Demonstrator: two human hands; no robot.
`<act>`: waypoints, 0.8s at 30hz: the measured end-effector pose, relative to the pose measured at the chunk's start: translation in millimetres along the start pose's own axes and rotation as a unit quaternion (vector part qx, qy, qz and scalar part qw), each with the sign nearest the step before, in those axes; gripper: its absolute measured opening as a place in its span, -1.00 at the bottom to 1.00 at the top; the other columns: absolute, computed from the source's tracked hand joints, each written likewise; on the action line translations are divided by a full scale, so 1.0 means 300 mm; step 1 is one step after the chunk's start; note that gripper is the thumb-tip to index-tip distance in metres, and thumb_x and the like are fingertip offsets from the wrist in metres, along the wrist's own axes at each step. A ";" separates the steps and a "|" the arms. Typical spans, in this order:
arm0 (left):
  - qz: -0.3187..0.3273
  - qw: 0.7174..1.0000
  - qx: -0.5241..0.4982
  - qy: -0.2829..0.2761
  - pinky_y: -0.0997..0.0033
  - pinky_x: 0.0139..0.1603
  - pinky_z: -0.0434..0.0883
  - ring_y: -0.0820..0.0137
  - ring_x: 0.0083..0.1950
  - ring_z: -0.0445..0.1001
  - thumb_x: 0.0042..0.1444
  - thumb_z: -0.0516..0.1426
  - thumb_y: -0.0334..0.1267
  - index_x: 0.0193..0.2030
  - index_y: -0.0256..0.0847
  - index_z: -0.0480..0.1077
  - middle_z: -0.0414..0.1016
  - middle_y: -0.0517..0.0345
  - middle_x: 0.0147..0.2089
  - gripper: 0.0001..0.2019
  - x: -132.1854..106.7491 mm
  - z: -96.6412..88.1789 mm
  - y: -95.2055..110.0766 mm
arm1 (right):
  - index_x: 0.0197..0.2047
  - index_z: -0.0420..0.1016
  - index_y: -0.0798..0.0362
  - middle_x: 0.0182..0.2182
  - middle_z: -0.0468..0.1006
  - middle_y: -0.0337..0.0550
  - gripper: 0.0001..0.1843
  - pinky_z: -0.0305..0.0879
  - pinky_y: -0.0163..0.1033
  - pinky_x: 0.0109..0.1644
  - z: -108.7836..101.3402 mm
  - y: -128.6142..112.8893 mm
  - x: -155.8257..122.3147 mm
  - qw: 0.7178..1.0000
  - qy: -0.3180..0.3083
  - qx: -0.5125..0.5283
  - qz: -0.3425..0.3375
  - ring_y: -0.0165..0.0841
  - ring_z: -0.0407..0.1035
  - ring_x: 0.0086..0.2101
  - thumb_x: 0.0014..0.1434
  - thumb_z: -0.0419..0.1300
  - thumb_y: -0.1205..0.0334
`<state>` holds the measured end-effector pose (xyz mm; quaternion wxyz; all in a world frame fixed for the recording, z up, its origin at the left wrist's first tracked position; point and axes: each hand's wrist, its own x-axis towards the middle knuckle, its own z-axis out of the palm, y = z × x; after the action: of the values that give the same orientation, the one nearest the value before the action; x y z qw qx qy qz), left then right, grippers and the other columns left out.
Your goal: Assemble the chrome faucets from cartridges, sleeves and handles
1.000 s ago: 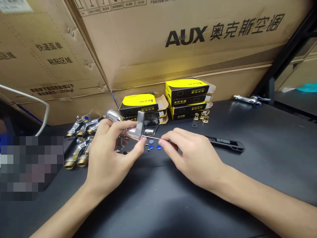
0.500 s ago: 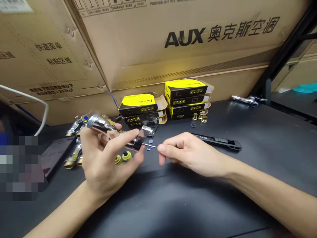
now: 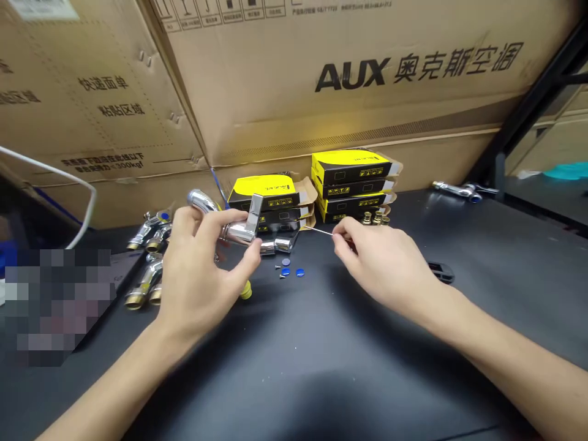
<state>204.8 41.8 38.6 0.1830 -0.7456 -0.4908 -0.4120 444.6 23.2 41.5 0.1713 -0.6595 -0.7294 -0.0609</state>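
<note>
My left hand grips a chrome faucet, fingers around its body and thumb near the base of its flat lever, which points up. The faucet is raised above the table, its curved end to the left. My right hand, apart from the faucet, pinches a slim screwdriver; only its thin shaft shows, pointing left, and its handle is hidden in the fingers. Below, on the table, lie a blue disc, a greyish-blue disc and small screws. A yellow plastic part is half hidden by my left hand.
Several chrome faucets lie at left, beside a blurred dark device. Stacked yellow-and-black boxes stand at the back. Brass fittings and a partly covered box cutter are behind my right hand. Another faucet lies far right.
The screwdriver's tip has come away from the faucet as my right hand moved right and up. My left hand has turned the faucet so its lever stands upward.
</note>
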 end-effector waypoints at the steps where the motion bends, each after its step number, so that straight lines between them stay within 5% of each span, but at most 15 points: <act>1: -0.002 1.000 -0.004 -0.011 0.32 -0.27 0.43 0.32 -0.28 0.40 0.16 0.24 -0.18 0.03 -0.12 0.49 0.36 0.06 -0.14 -0.71 0.001 0.002 -0.002 | -0.14 0.53 0.00 -0.40 0.62 -0.10 -0.74 -0.04 -0.21 -0.42 0.004 0.001 -0.003 0.999 -0.006 -0.032 -0.001 -0.23 0.46 -0.44 0.38 0.00 0.21; 7: 0.035 0.999 -0.004 -0.033 0.32 -0.29 0.38 0.32 -0.31 0.38 0.19 0.22 -0.14 0.04 -0.11 0.50 0.37 0.06 -0.18 -0.71 -0.003 0.001 0.013 | -0.21 0.60 0.08 -0.32 0.65 0.07 -0.66 0.23 -0.10 -0.22 0.009 0.033 0.019 0.995 0.013 -0.086 -0.042 -0.04 0.49 -0.17 0.39 0.04 0.13; 13: 0.040 0.999 -0.009 -0.036 0.25 -0.26 0.40 0.30 -0.33 0.44 0.22 0.21 -0.08 0.04 -0.06 0.47 0.49 0.12 -0.23 -0.72 -0.003 -0.010 0.012 | -0.15 0.63 0.05 -0.28 0.64 0.09 -0.63 0.20 -0.13 -0.29 -0.021 0.181 0.101 0.990 0.059 -0.101 0.078 -0.02 0.48 -0.14 0.37 -0.01 0.15; 21: -0.026 0.999 -0.003 -0.027 0.16 -0.24 0.46 0.25 -0.33 0.54 0.23 0.16 0.00 0.03 0.05 0.44 0.57 0.21 -0.23 -0.72 0.005 -0.028 0.011 | -0.14 0.65 0.04 -0.20 0.68 0.06 -0.64 0.28 -0.10 -0.25 -0.012 0.292 0.144 0.984 -0.002 -0.090 0.151 -0.01 0.53 -0.16 0.30 0.04 0.09; 24: -0.085 0.993 -0.071 -0.032 0.10 -0.17 0.51 0.17 -0.22 0.60 0.11 0.28 0.00 0.13 -0.02 0.38 0.62 0.14 -0.15 -0.54 0.008 -0.026 0.008 | -0.10 0.64 0.06 -0.18 0.67 0.13 -0.58 0.32 -0.06 -0.23 0.004 0.298 0.149 0.979 -0.027 -0.106 0.170 0.02 0.55 -0.16 0.29 0.05 0.00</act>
<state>203.9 36.7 45.4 0.0784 -0.7251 -0.5276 -0.4356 529.2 76.6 42.7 0.0890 -0.7895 -0.6005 -0.0902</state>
